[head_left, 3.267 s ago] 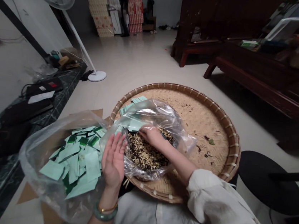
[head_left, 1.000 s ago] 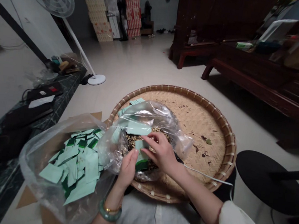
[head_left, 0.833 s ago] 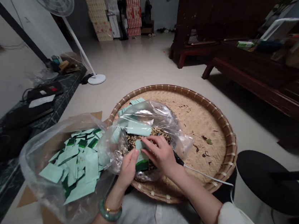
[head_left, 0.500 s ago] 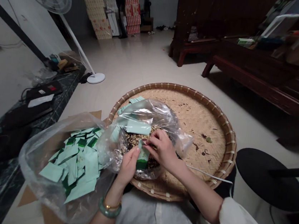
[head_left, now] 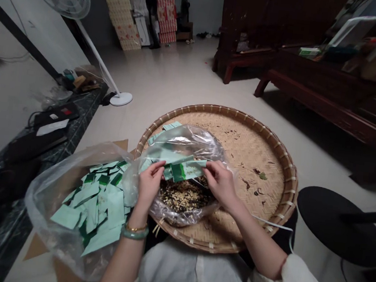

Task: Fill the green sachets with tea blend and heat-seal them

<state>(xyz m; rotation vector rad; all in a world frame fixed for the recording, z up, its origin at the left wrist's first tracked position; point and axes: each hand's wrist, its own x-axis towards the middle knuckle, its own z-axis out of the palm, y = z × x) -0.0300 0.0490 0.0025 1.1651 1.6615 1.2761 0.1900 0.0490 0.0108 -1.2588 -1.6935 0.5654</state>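
My right hand (head_left: 220, 183) pinches one end of a light-and-dark-green paper packet (head_left: 189, 170), which lies sideways above a clear plastic bag. The fingers of my left hand (head_left: 149, 184) are closed at a green packet edge on the left; whether it is the same packet or another one beneath, I cannot tell. Below the hands, the clear bag (head_left: 205, 138) lies open around a loose dry mix (head_left: 184, 198) of dark leaf bits and pale grains. More pale green packets (head_left: 181, 158) rest just behind, partly hidden by the held one.
The bag sits in a round woven bamboo tray (head_left: 249, 143) holding scattered dry bits. To the left, a large plastic bag (head_left: 42, 197) contains many green packets (head_left: 99, 203). A white fan (head_left: 121, 99), a black round base (head_left: 341, 226) and dark wooden furniture (head_left: 322, 97) stand around.
The packet has turned from upright to sideways and moved up, now held by its right end. My left hand has shifted left and up, my right hand to the right. The mix is more exposed.
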